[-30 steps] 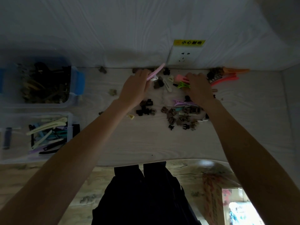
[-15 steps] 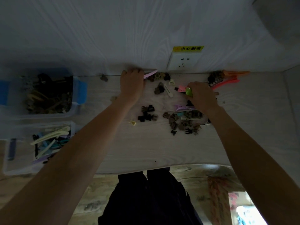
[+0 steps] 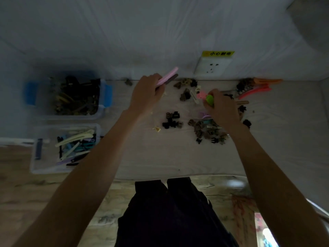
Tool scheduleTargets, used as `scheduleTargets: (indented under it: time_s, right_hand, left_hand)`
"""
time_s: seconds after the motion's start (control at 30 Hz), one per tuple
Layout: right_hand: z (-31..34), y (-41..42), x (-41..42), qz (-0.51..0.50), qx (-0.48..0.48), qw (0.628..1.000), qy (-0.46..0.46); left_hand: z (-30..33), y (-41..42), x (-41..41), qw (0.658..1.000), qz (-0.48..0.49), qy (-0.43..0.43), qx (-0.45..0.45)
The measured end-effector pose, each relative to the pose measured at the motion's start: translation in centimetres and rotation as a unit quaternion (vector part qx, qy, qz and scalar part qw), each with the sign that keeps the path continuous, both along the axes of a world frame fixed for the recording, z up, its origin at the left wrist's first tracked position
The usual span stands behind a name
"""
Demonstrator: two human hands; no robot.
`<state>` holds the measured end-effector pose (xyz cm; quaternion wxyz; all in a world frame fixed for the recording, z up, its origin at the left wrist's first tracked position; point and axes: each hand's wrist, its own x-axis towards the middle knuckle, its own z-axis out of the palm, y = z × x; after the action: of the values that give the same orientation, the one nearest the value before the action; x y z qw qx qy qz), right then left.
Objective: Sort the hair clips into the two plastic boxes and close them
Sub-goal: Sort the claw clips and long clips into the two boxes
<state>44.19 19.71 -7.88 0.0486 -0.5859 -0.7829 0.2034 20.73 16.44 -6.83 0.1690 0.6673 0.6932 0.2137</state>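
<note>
Left hand (image 3: pixel 147 93) lifted w/ pink clip (image 3: pixel 167 77), long axis up-right

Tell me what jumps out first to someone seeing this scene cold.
Two hands reach into scattered hair clips on the pale table: the left hand grips long pink clips, the right hand holds green and pink clips. At far left sit two open plastic boxes: the blue-latched box of dark clips and the clear box of long pastel ones.
</note>
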Motion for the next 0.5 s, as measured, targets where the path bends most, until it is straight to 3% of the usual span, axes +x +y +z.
scheduleTargets:
  time_s: [0.07, 0.27, 0.4, 0.5]
  right_hand:
    - [0.2, -1.5, -1.4, -0.013, -0.036, 0.998, 0.045]
    - [1.5, -6.8, -7.0, -0.020, -0.218, 0.959, 0.180]
    - [2.6, -9.7, -12.2, -0.018, -0.329, 0.908, 0.260]
    - [4.0, -11.4, -16.9, 0.018, -0.366, 0.890, 0.272]
  left_hand:
    - [1.6, -2.3, -1.0, 1.000, 0.000, -0.019, 0.002]
    - [3.6, -11.3, -7.7, 0.998, 0.015, 0.059, 0.002]
    - [2.9, -16.9, -13.0, 0.990, 0.063, 0.118, -0.047]
    - [2.0, -20.5, -16.0, 0.970, 0.125, 0.158, -0.135]
